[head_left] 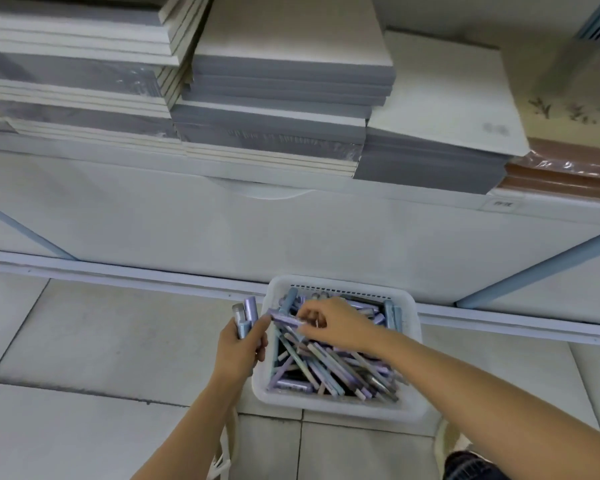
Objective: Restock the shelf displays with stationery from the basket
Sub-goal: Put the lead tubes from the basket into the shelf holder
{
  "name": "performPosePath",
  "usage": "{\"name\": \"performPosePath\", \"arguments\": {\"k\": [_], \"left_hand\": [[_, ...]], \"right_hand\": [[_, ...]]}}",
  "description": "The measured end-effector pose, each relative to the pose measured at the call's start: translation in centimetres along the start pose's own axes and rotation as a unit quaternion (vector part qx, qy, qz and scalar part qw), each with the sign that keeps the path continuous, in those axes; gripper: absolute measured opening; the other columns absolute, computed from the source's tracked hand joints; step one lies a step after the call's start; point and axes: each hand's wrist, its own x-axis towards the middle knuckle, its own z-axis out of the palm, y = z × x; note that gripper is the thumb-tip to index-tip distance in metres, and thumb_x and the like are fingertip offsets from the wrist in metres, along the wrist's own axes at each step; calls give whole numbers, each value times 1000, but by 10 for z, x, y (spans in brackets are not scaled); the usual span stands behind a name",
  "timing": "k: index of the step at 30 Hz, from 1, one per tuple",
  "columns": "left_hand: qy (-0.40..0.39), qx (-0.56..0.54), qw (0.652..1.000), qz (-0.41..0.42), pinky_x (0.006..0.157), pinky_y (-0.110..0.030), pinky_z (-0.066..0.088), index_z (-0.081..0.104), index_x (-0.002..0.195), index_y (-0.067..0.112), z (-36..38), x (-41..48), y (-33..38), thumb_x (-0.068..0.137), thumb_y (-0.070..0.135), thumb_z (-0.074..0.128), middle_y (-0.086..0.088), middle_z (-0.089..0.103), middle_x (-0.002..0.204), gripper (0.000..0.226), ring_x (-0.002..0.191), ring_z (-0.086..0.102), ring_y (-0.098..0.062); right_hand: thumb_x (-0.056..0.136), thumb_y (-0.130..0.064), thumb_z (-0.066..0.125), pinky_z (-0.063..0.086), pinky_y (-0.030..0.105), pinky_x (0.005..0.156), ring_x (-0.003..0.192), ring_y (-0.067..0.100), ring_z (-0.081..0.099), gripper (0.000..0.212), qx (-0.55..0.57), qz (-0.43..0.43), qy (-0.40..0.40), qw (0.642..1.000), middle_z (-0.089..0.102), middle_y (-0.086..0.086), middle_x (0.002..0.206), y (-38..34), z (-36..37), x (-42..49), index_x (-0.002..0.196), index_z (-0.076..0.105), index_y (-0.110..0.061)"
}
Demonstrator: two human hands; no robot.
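Tiled floor | basket at shelf base | left hand grips pens | right hand fingers pinch pen

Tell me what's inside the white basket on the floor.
The basket holds a loose, crisscrossed heap of purple, blue and grey pens. The right hand pinches one purple pen above it. The bottom and lower layers are mostly covered by the heap.

Place: stationery shop, pretty sure
Shelf: white display unit with a small label on its edge
Stock: wrapped paper pads stacked high, floor basket crammed with pens
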Motion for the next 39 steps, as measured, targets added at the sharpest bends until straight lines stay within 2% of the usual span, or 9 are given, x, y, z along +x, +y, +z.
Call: {"name": "performPosePath", "arguments": {"k": [6,10,13,18,23,28,32,34,39], "left_hand": [[-90,-77,988,103,43,-23,34,48,72,6,35,-19,104,89,35,61,-3,55,59,36,43,39,-15],[-127,-69,969,202,44,-24,33,58,84,-2,54,-46,175,90,36,56,-1,62,62,39,43,41,-13],[-140,-99,954,247,44,-26,32,60,86,10,74,-71,225,96,29,54,-3,60,65,22,46,39,-14],[-185,-141,937,262,41,-21,36,54,84,13,114,-117,300,95,32,57,-2,58,60,22,42,40,-12],[-224,-86,925,295,42,-20,39,54,84,13,155,-152,352,91,42,61,-1,58,59,31,42,43,-10],[-265,-76,894,353,45,-20,39,52,85,18,182,-163,394,89,42,63,0,59,61,27,44,42,-11],[-261,-86,884,378,45,-19,42,55,92,21,196,-154,423,92,36,62,1,63,65,16,45,45,-10],[-248,-88,886,382,46,-20,43,56,92,22,200,-146,438,92,33,62,2,64,66,13,45,45,-10],[-239,-69,890,382,45,-20,43,58,88,17,205,-128,459,89,32,66,6,60,61,17,45,44,-10]], "right_hand": [[97,-20,57,39,23,65,67,8,51,19,18,-105,98,989,64,8,84,-52,-116,-38,102,70,-7],[98,-21,55,40,10,65,72,-4,57,22,73,-136,156,976,68,-7,91,-95,-177,-85,115,68,-16],[97,-19,56,42,17,56,62,1,54,24,145,-187,222,946,64,-15,74,-124,-213,-127,120,62,-16],[96,-13,56,49,23,61,63,7,54,15,183,-256,328,891,64,-15,75,-161,-261,-189,108,65,-14],[97,-15,56,54,29,71,75,14,63,14,168,-254,457,836,68,5,86,-175,-314,-233,103,67,-10],[94,-10,60,55,21,70,70,7,65,14,157,-240,564,775,70,9,87,-166,-386,-252,105,68,-6],[93,-9,62,52,18,69,72,11,63,19,138,-182,594,771,71,19,95,-139,-435,-232,109,69,-3],[92,-8,63,53,24,75,74,15,62,21,144,-157,602,769,70,23,98,-124,-452,-216,110,68,0],[91,-10,65,57,38,84,73,18,62,16,81,-103,603,787,70,13,83,-101,-474,-183,104,72,-4]]}}
